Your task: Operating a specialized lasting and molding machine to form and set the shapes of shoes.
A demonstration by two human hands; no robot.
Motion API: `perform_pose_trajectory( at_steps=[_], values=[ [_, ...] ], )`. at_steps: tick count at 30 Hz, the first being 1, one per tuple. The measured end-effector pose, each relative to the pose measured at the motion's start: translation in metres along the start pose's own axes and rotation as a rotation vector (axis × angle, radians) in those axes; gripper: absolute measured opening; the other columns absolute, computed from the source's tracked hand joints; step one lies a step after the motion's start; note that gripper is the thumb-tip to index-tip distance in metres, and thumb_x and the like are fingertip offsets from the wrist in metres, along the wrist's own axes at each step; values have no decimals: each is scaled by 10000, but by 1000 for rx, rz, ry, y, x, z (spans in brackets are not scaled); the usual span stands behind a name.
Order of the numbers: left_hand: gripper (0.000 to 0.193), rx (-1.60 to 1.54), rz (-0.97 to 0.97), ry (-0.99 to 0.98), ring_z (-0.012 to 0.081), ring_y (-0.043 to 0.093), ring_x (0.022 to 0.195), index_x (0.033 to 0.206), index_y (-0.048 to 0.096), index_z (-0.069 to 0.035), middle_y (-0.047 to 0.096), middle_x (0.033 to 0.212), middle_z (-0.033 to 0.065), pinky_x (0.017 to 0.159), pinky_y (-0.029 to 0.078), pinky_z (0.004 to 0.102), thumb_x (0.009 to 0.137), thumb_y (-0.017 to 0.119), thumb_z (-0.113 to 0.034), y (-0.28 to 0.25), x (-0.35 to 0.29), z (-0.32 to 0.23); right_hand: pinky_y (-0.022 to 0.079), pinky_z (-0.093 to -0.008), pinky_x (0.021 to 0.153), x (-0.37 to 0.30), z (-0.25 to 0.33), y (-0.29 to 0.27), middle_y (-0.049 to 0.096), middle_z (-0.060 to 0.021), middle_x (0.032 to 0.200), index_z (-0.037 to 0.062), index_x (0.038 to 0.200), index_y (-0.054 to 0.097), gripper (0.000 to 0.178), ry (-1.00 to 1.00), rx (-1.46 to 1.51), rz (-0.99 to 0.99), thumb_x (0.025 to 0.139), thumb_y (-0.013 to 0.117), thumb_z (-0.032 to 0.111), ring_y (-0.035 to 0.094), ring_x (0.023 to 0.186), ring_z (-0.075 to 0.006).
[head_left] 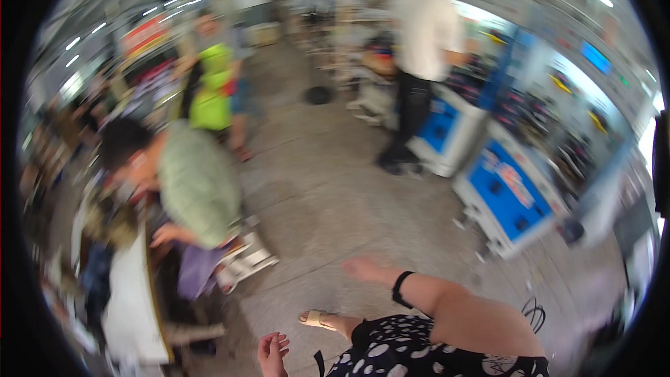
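Observation:
My left hand (273, 353) hangs low near the bottom edge. Its fingers are loosely bent and a little apart, with nothing visible in them. My right arm reaches across a black skirt with white spots (391, 338), a black band (402, 289) around it near the wrist. Over the concrete floor (307, 202), my right hand (368, 269) is smeared by motion, so its fingers cannot be made out. No object shows at it. Below and left of that hand, my foot in a beige sandal (317, 319) is on the floor.
At left, a person in a pale green top (199, 185) bends over a white-topped worktable (129, 300). Farther back is someone in bright yellow-green (211, 87). On the right, a person in a white shirt (426, 31) stands at wheeled machines with blue panels (508, 188).

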State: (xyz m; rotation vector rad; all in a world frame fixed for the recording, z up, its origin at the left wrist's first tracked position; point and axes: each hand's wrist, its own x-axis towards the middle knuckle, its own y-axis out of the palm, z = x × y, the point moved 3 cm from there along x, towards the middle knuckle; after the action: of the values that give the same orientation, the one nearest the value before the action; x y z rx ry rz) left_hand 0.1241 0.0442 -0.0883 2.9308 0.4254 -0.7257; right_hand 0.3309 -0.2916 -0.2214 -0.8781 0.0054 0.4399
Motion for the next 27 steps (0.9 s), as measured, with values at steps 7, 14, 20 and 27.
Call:
perform_pose_trajectory(
  at_steps=[7, 14, 20, 27],
  values=[
    [472, 218, 563, -1, 237, 647, 1025, 1249, 578, -15, 659, 1161, 113, 848, 505, 351, 941, 616, -370, 214, 20, -14, 504, -474, 792, -217, -182, -112, 684, -191, 1001, 54, 1018, 671, 396, 514, -146, 175, 813, 609, 387, 639, 940, -384],
    [469, 487, 745, -28, 224, 637, 1039, 1242, 592, -43, 663, 1136, 113, 832, 506, 347, 932, 622, -394, 431, 79, -23, 521, -421, 804, -379, -409, -181, 700, -177, 977, 32, 926, 698, 315, 1196, 643, -633, 842, 598, 319, 673, 907, -320],
    [201, 644, 868, -32, 182, 656, 909, 1096, 589, -58, 679, 1020, 96, 734, 519, 304, 963, 565, -207, 709, 85, -38, 507, -418, 858, -491, -509, -344, 682, -165, 1033, 30, 1176, 590, 397, 1352, 191, -1799, 874, 670, 274, 652, 993, -336],
    [201, 775, 1269, 51, 178, 654, 961, 1127, 586, -49, 673, 1068, 91, 776, 511, 291, 971, 552, -171, 930, 50, -48, 365, -419, 1085, -572, -618, -585, 443, -230, 1387, 38, 1484, 230, 1061, 1197, -170, -1838, 667, 858, 290, 414, 1307, -374]
  ],
)
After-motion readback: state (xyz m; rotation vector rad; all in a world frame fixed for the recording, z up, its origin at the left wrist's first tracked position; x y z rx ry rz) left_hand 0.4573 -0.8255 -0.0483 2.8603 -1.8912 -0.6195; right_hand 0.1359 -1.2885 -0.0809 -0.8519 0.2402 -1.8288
